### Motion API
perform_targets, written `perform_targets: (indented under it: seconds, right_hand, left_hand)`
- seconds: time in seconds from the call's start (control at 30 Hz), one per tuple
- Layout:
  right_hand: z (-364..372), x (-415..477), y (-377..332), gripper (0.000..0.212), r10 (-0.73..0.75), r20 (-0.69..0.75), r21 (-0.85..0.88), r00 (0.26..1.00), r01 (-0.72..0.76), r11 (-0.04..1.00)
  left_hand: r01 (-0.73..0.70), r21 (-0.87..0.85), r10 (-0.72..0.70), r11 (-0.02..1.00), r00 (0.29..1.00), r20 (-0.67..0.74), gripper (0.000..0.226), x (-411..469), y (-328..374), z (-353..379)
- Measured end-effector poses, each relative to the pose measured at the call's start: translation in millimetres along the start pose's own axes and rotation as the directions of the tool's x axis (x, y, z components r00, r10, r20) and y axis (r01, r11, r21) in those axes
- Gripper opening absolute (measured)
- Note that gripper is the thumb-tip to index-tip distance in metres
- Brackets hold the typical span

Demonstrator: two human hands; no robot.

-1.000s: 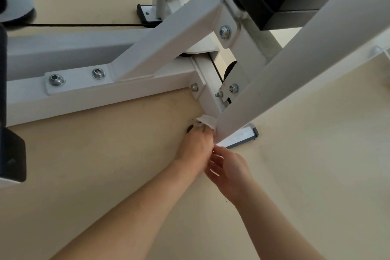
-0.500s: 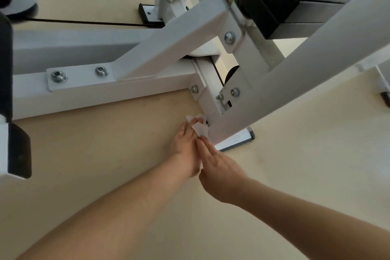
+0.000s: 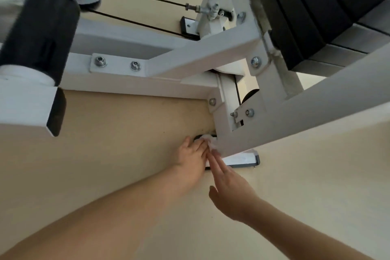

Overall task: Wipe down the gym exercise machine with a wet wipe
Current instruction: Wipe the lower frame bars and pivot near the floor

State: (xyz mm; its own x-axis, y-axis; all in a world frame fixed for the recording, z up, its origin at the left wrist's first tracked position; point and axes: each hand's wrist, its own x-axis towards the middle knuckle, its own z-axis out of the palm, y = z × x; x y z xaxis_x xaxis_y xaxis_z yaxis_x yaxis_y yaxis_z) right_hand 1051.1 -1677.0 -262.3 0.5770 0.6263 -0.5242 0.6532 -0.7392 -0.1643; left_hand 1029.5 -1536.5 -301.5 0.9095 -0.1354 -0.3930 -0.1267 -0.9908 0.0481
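Against machine frame base (image 3: pixel 234 143): wet wipe (image 3: pixel 208 139) small, white, crumpled.

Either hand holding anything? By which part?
Left hand has the wet wipe bunched at its fingertips against the frame base; pinch or press unclear. Right hand holds nothing, straight fingers touching the wipe.

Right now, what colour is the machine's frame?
The frame is white, best seen in the head view.
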Motion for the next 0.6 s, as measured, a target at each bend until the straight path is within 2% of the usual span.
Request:
perform_targets:
  seconds: [0.07, 0.17, 0.23, 0.33, 0.43, 0.53, 0.6]
  right_hand:
    - [13, 12, -3, 0.078, 0.055, -0.161, 0.123, 0.985, -0.036, 0.992]
    - [28, 16, -5, 0.061, 0.096, -0.267, 0.229, 0.959, -0.034, 0.973]
    - [35, 11, -4, 0.047, 0.046, -0.383, 0.216, 0.923, 0.041, 0.976]
    - [48, -1, 2, 0.041, 0.054, -0.488, 0.238, 0.871, 0.074, 0.968]
    - [52, 2, 7, 0.038, 0.17, -0.489, 0.411, 0.856, 0.054, 0.91]
    - [39, 10, 0, 0.019, 0.412, -0.352, 0.734, 0.84, -0.025, 0.679]
    - [33, 15, -3, 0.018, 0.526, -0.268, 0.828, 0.807, -0.086, 0.554]
  left_hand:
    - [0.076, -0.047, -0.076, 0.996, 0.997, 0.001, 0.07, 10, 1, -5]
    - [0.128, -0.051, -0.129, 0.991, 0.991, -0.022, 0.073, 9, 13, 0]
    - [0.104, -0.064, -0.106, 0.993, 0.994, -0.027, 0.066, -3, 27, 8]
    - [0.027, -0.129, -0.028, 0.991, 1.0, -0.001, 0.064, -24, 38, 10]
    - [0.004, -0.195, -0.019, 0.981, 0.997, -0.072, 0.066, -24, 32, 6]
    - [0.015, -0.435, -0.106, 0.9, 0.977, -0.185, 0.051, -14, 28, 6]
    - [0.045, -0.556, -0.196, 0.83, 0.957, -0.214, 0.028, -10, 30, 5]
